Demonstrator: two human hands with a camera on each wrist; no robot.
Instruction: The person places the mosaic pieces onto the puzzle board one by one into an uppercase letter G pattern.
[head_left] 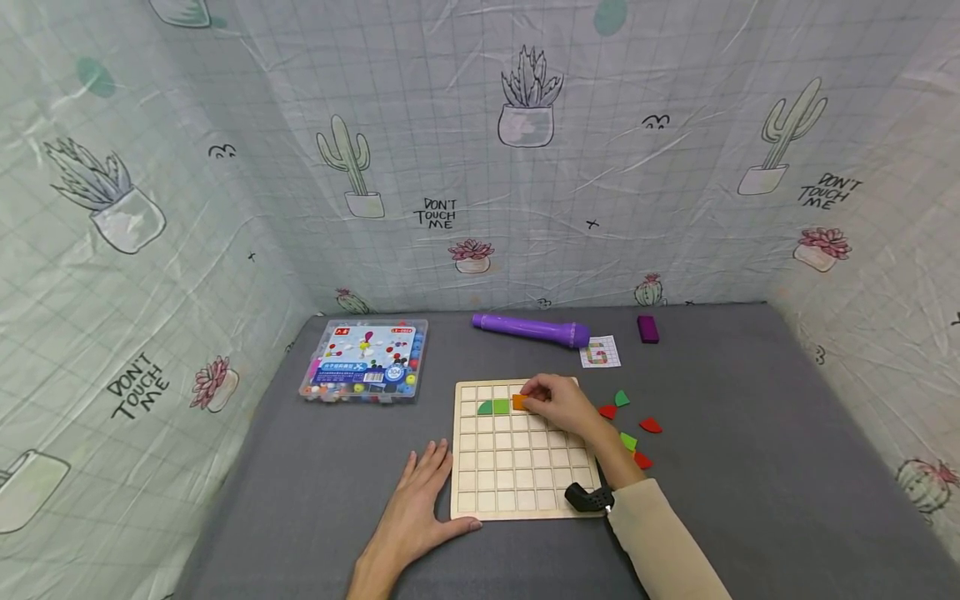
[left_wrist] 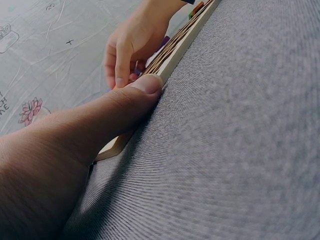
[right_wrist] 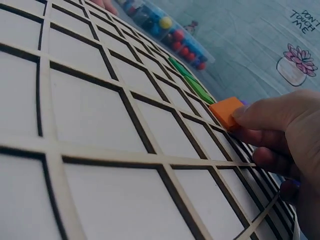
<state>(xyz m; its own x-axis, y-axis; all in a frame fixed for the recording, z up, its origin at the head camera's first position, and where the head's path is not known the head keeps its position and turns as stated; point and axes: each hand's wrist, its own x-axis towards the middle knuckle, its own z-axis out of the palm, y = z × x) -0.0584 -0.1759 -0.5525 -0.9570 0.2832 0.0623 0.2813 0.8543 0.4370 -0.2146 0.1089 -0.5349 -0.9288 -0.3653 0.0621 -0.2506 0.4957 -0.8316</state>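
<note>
A square wooden grid board [head_left: 495, 479] lies on the grey table. In its second row from the far edge sit a dark green quarter-round tile [head_left: 486, 407] and a lighter green square tile [head_left: 501, 406]. My right hand [head_left: 562, 404] pinches an orange square tile [right_wrist: 226, 111] between thumb and fingers, just right of the green ones, tilted over the grid in the right wrist view. My left hand [head_left: 420, 508] lies with fingers spread at the board's left side. Its thumb [left_wrist: 145, 84] touches the near left corner of the board.
Several loose red and green tiles [head_left: 651, 426] lie right of the board. Behind it are a purple microphone-shaped tube [head_left: 532, 329], a pattern card [head_left: 609, 352] and a small purple block [head_left: 648, 329]. A clear box of colored beads [head_left: 363, 362] stands at the back left.
</note>
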